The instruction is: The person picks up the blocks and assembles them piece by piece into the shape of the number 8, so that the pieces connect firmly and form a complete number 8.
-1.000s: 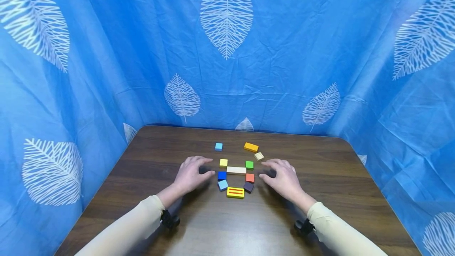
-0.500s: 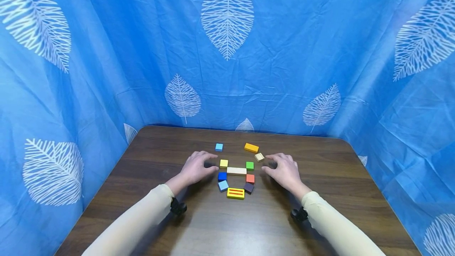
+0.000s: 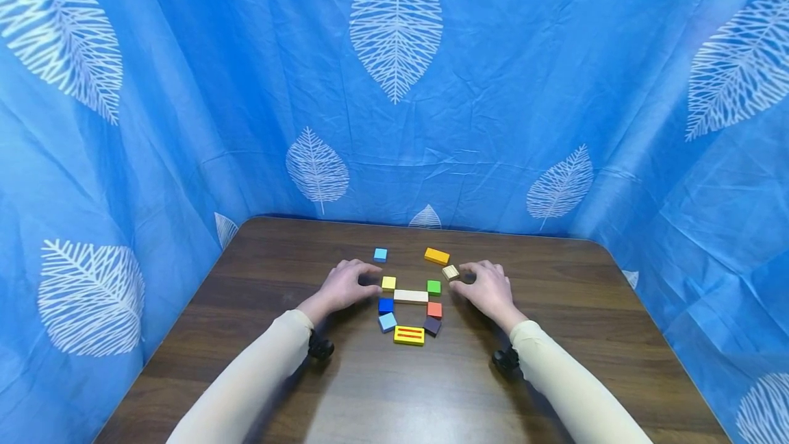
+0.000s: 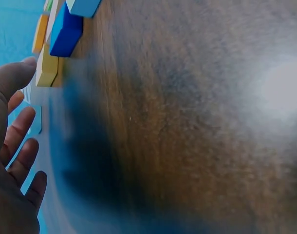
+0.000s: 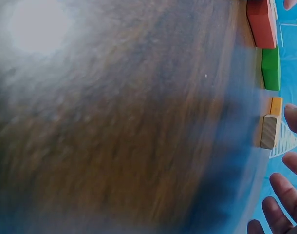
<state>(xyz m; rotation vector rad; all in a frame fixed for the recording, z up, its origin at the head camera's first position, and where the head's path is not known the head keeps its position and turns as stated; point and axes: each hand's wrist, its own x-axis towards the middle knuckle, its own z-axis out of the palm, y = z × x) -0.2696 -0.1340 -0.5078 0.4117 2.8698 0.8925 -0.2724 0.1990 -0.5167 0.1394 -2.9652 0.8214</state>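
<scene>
In the head view my left hand hovers beside a small yellow block, thumb and fingers parted, holding nothing. The left wrist view puts that thumb close to the yellow block. On the other side my right hand is beside a small striped wooden block, its thumb and index finger spread just right of it. Apart from the right fingers, the wooden block appears at the edge of the right wrist view. Between the hands lie a long cream block and a green block.
Nearer me lie a dark blue block, a light blue block, a red block, a dark purple block and a yellow block with red stripes. Farther back are another light blue block and an orange block.
My left hand has moved right and forward, up to the yellow block. My right hand has shifted forward, then left toward the wooden block. The blocks have stayed in place.
</scene>
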